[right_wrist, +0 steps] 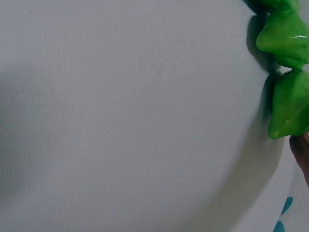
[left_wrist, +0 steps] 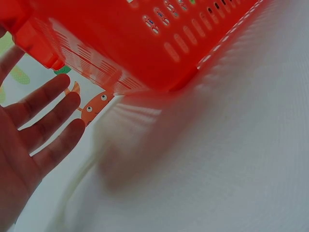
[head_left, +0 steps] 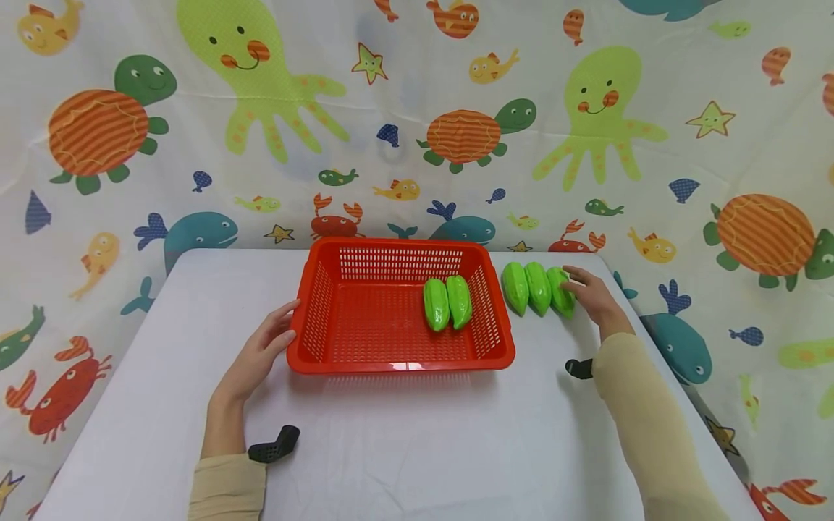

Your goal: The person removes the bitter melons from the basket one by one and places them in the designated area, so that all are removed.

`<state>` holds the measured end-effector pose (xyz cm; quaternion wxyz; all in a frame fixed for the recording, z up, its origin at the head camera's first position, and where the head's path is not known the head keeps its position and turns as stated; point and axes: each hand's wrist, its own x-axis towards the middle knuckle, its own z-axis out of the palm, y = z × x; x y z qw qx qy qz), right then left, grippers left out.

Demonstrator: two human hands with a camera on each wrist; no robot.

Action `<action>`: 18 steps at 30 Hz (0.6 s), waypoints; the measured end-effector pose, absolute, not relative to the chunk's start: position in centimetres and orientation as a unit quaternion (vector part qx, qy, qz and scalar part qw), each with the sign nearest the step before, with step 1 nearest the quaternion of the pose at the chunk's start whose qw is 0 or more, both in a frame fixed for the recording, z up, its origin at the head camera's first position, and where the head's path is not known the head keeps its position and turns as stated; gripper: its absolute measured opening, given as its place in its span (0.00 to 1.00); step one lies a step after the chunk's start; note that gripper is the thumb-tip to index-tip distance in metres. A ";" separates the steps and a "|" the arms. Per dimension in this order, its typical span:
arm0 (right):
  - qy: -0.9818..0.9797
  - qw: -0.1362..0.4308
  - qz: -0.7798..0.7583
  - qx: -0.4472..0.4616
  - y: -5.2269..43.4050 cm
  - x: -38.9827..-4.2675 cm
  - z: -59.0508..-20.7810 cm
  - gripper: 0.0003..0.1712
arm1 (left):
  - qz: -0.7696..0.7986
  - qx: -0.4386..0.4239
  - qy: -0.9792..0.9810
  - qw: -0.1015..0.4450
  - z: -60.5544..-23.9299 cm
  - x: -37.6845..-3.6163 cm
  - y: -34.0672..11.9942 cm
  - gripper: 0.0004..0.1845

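Rightmost green fruit [head_left: 557, 293] against right hand [head_left: 591, 295], grip unclear; left hand [head_left: 260, 347] unclenched at basket [head_left: 378, 318].

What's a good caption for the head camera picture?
Left hand at a red basket holding two green fruits, right hand at the rightmost of three beside it.

Two fruits [head_left: 436, 305] in basket [head_left: 378, 311], three fruits [head_left: 538, 288] right

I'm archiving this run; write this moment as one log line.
left hand: at red basket, left side; right hand: touching rightmost green fruit; inside basket: two green fruits
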<state>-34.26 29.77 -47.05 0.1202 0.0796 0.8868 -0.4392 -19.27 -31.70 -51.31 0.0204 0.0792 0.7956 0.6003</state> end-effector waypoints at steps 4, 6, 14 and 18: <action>0.884 0.114 -0.445 0.088 29.5 -34.6 -46.4 0.34 | 0.600 0.083 0.795 0.019 -51.3 -19.3 -31.8 0.31; 0.883 0.108 -0.447 0.095 29.3 -34.8 -46.1 0.34 | 0.602 0.085 0.794 0.019 -51.3 -19.3 -31.8 0.31; 0.891 0.085 -0.436 0.097 28.5 -35.4 -45.0 0.39 | 0.604 0.084 0.793 0.021 -51.3 -19.3 -31.8 0.31; 0.890 0.070 -0.440 0.094 27.7 -35.4 -44.2 0.39 | 0.602 0.085 0.794 0.020 -51.3 -19.3 -31.8 0.31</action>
